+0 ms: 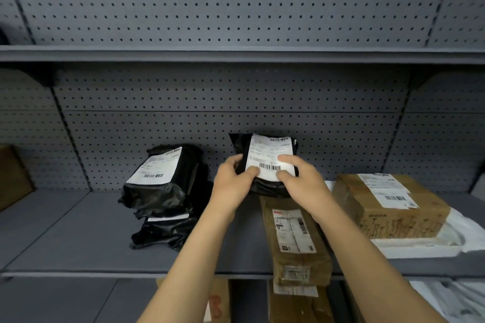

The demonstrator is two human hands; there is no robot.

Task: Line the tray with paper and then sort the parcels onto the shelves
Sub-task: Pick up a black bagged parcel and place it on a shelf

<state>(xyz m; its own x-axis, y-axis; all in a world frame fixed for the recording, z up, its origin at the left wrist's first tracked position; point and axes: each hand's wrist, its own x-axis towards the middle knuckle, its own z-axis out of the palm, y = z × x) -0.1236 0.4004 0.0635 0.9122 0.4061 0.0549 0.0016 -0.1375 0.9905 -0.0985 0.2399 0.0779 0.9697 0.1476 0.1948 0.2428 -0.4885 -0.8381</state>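
Note:
Both hands grip a black plastic parcel with a white barcode label (267,157), held upright over the back of the grey shelf (78,231). My left hand (232,183) clasps its left edge and my right hand (301,178) its right edge, thumbs on the label. To the left, two black bagged parcels (162,191) are stacked on the shelf. A long narrow cardboard box (294,238) lies under my right forearm. A wide cardboard box (388,202) rests on white paper in a white tray (420,246) at the right.
An upper shelf (236,54) runs across above, backed by grey pegboard. A brown box (13,176) shows at the far left edge. Below the shelf front are more cardboard boxes (296,301) and white bags (451,299). Bare shelf surface lies left of the black stack.

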